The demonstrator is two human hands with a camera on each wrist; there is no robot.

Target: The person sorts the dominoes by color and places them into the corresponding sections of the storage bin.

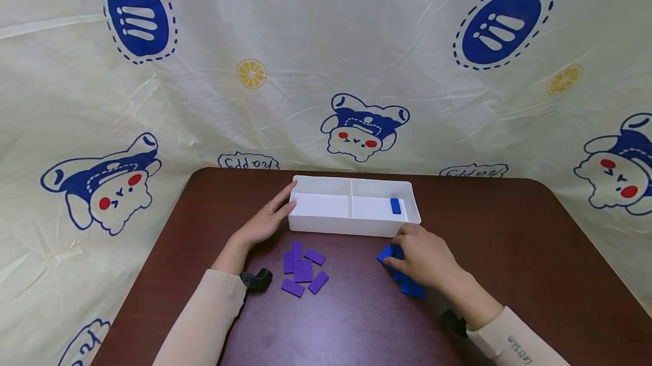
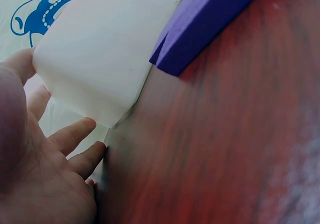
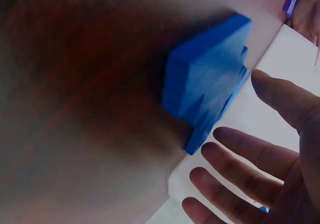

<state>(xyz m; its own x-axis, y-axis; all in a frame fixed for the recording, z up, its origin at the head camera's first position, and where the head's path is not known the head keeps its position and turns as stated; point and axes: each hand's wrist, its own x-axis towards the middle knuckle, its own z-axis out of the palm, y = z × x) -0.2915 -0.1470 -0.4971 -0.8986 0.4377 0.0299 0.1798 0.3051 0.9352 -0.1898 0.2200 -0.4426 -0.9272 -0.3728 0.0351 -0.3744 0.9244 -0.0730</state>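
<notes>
On desk (image 1: 346, 326), left hand (image 1: 262, 222), fingers straight, touches white box (image 1: 331, 225) at left end, seemingly to steady it; right hand (image 1: 425, 255), fingers apart, at blue pieces (image 1: 411, 288) near box; blue block (image 1: 395, 206) inside right compartment (image 1: 372, 207).

Left arm (image 1: 209, 312) and right arm (image 1: 479, 304) were extended forward. The left grip (image 1: 265, 222) was observed with fingers spread; the right grip (image 1: 425, 254) was angled inward, fingers loosely extended, thumb (image 3: 282, 97) held apart.
</notes>
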